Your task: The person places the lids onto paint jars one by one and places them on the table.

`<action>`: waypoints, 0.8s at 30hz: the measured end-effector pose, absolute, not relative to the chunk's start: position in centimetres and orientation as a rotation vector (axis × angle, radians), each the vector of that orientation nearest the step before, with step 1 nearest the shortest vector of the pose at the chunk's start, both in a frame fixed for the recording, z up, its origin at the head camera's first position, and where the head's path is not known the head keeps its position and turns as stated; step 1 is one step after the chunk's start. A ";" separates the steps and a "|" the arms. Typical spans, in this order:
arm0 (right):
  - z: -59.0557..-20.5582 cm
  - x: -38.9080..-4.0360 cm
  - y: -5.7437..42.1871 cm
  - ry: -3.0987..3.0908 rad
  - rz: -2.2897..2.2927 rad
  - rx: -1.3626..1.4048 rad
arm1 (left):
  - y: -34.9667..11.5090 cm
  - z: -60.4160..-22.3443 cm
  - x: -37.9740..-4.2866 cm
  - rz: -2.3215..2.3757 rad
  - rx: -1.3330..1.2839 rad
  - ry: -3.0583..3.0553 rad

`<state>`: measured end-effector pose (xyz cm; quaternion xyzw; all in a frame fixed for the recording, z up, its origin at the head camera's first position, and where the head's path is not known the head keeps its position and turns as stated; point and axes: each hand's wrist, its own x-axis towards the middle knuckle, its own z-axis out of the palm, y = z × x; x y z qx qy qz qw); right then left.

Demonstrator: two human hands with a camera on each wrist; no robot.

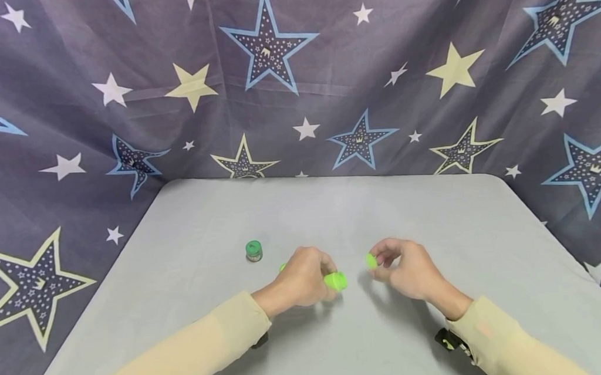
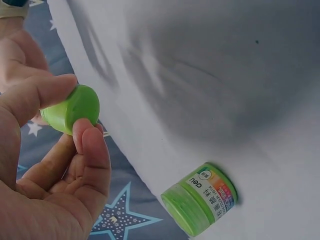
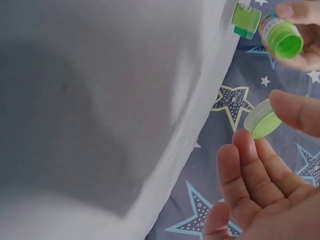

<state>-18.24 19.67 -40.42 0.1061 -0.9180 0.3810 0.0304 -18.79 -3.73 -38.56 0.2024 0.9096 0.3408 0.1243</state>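
My left hand grips a small light-green paint jar between thumb and fingers, tilted on its side above the table. The right wrist view shows its mouth uncovered, with green inside. A short distance to the right, my right hand pinches a round light-green lid between thumb and fingertips, apart from the jar. A second light-green paint jar, capped and labelled, stands on the table by my left hand, mostly hidden behind it in the head view.
A dark green-capped jar stands on the table to the left of my left hand. The pale grey tabletop reaches back to a dark star-patterned cloth, which also hangs along both sides.
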 end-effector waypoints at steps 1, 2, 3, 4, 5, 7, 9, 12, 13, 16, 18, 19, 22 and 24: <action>-40.4 -18.1 19.5 -2.823 1.174 0.344 | -3.7 -38.6 -18.8 0.992 0.590 2.651; -40.4 -17.9 19.4 -2.819 1.172 0.361 | -3.7 -38.6 -18.8 0.990 0.591 2.651; -40.4 -17.8 19.3 -2.815 1.170 0.373 | -3.8 -38.6 -18.8 0.988 0.593 2.652; -40.3 -17.6 19.2 -2.813 1.172 0.385 | -3.8 -38.6 -18.8 0.988 0.594 2.653; -40.3 -17.5 19.0 -2.808 1.178 0.397 | -3.8 -38.6 -18.8 0.987 0.595 2.654; -40.3 -17.2 18.7 -2.803 1.192 0.424 | -3.8 -38.6 -18.8 0.989 0.596 2.653; -40.2 -16.9 18.4 -2.800 1.211 0.450 | -3.8 -38.7 -18.8 0.994 0.595 2.649; -40.1 -16.5 18.0 -2.792 1.235 0.485 | -3.8 -38.7 -18.8 1.001 0.590 2.644; -40.1 -16.4 17.9 -2.790 1.242 0.492 | -3.8 -38.7 -18.7 1.004 0.588 2.643; -40.1 -16.3 17.6 -2.785 1.270 0.507 | -3.7 -38.7 -18.7 1.009 0.587 2.644; -40.2 -16.2 17.4 -2.787 1.287 0.514 | -3.7 -38.7 -18.6 1.010 0.592 2.648; -40.2 -16.2 17.3 -2.790 1.292 0.518 | -3.7 -38.7 -18.6 1.011 0.596 2.650; -40.4 -16.1 17.1 -2.800 1.291 0.529 | -3.7 -38.6 -18.5 1.012 0.607 2.654; -40.4 -16.1 17.0 -2.800 1.285 0.539 | -3.7 -38.6 -18.5 1.013 0.612 2.654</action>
